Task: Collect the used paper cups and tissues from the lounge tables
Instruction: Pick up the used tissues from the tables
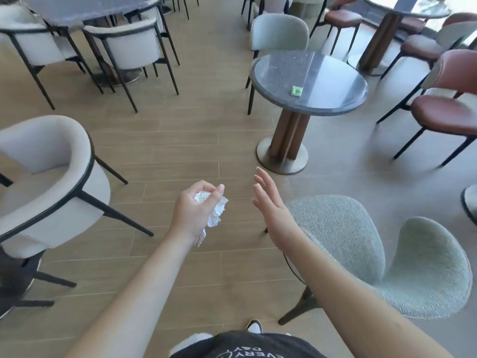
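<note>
The left hand (196, 208) is curled round a crumpled white tissue (213, 210), fingers and thumb closed over the wad while loose ends hang out below the palm and past the wrist. The right hand (271, 205) holds nothing: its fingers are straight and slightly spread, palm turned toward the left hand, a short gap between the two. Both bare forearms reach forward over a wood-plank floor (180, 140). Just right of the right forearm stands a pale green fabric chair (374, 254) with a rounded back, its dark legs on the floor. To the left sits a cream tub chair (51, 182) with black trim and black legs. Ahead and to the right is a round grey table (296, 73) on a brown column with a round metal base; a small green packet (296, 90) lies on its top near the front edge, well apart from the hands. A pale green chair (280, 32) is pushed against the far side of that table, and a brown-seated chair (446, 109) stands to its right. Further back are a dark table (85, 6) with cream chairs at upper left and another round table (407, 9) at upper right. At the bottom edge a dark printed shirt (247, 347) and a shoe (254, 326) show.
</note>
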The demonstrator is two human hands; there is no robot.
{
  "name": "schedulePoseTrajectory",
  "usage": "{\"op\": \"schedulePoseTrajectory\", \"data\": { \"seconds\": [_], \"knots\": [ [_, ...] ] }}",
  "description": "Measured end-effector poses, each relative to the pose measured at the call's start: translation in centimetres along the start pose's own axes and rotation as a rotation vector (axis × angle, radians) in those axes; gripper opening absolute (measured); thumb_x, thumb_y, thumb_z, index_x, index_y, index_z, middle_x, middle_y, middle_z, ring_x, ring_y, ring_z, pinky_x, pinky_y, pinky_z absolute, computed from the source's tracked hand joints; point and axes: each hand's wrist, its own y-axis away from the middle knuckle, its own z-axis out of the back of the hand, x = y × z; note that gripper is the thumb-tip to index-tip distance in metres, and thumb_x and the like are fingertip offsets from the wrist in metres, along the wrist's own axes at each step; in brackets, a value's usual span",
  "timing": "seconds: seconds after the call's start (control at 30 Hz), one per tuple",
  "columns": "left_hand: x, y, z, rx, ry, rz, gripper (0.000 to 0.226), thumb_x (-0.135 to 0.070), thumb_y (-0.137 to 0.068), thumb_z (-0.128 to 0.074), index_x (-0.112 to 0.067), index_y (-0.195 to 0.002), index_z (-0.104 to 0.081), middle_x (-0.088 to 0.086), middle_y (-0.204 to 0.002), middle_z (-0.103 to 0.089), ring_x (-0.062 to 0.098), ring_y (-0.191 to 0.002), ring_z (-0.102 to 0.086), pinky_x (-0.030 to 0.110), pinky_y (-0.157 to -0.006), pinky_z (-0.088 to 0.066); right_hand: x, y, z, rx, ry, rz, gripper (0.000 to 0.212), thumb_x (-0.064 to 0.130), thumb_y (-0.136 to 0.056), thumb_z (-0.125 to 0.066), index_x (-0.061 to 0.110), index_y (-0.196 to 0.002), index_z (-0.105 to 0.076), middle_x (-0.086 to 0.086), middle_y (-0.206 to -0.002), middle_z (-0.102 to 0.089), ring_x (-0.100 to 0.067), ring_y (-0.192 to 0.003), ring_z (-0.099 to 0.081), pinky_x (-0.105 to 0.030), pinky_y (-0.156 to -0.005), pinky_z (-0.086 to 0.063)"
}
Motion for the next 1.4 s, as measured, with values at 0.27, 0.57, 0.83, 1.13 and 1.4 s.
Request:
{"op": "schedulePoseTrajectory", "data": {
  "seconds": [0.27, 0.57, 0.83, 1.13, 1.4],
  "knots": [
    [0.6, -11.8, 0.6, -0.006, -0.004, 0.047, 0.04, -0.066, -0.069, -0.069, -0.026, -0.068, -0.065, -0.014, -0.063, -0.059, 0.013, -0.055, -0.049, 0.023, -0.047, -0.04, 0.3, -11.2, -1.9, -0.034, 0.025, -0.025, 0.044, 0.045, -0.104, -0.046, 0.053, -0.146, -0.036, 0.018, -0.152, -0.04, 0.007, -0.138, -0.038, -0.043, -0.121, -0.029],
    [-2.9, -27.4, 2.2, 0.184, -0.084, -0.066, 0.025, -0.047, -0.08, -0.069, -0.028, -0.066, -0.063, -0.012, -0.063, -0.058, 0.01, -0.051, -0.048, 0.023, -0.041, -0.038, 2.7, -23.8, -5.1, -0.083, 0.054, -0.046, 0.052, 0.053, -0.098, -0.048, 0.058, -0.147, -0.03, 0.021, -0.155, -0.034, 0.009, -0.14, -0.032, -0.04, -0.122, -0.028],
    [-2.9, -36.1, -0.7, 0.313, -0.053, -0.048, 0.033, -0.021, -0.094, -0.073, -0.024, -0.063, -0.061, -0.01, -0.055, -0.057, 0.008, -0.048, -0.051, 0.018, -0.046, -0.04, 2.5, -31.8, -2.6, -0.2, 0.014, -0.056, 0.054, 0.048, -0.1, -0.048, 0.052, -0.15, -0.029, 0.021, -0.151, -0.041, 0.002, -0.137, -0.043, -0.041, -0.117, -0.037],
    [-4.6, -47.1, -7.2, 0.358, -0.037, 0.001, 0.029, -0.02, -0.094, -0.072, -0.014, -0.069, -0.059, -0.016, -0.048, -0.051, 0.003, -0.036, -0.044, 0.013, -0.036, -0.031, 1.4, -42.4, 3.9, -0.283, -0.062, -0.06, 0.05, 0.049, -0.1, -0.049, 0.053, -0.148, -0.034, 0.019, -0.148, -0.045, 0.006, -0.131, -0.048, -0.031, -0.11, -0.042],
    [-7.8, -57.1, -13.6, 0.438, 0.043, 0.046, 0.025, -0.023, -0.09, -0.077, -0.017, -0.069, -0.065, 0.005, -0.072, -0.061, 0.018, -0.065, -0.06, 0.028, -0.053, -0.052, 3.0, -53.7, 12.3, -0.348, -0.15, -0.085, 0.042, 0.039, -0.105, -0.048, 0.054, -0.143, -0.036, 0.024, -0.14, -0.047, 0.009, -0.127, -0.049, -0.027, -0.104, -0.045]
  ]
}}
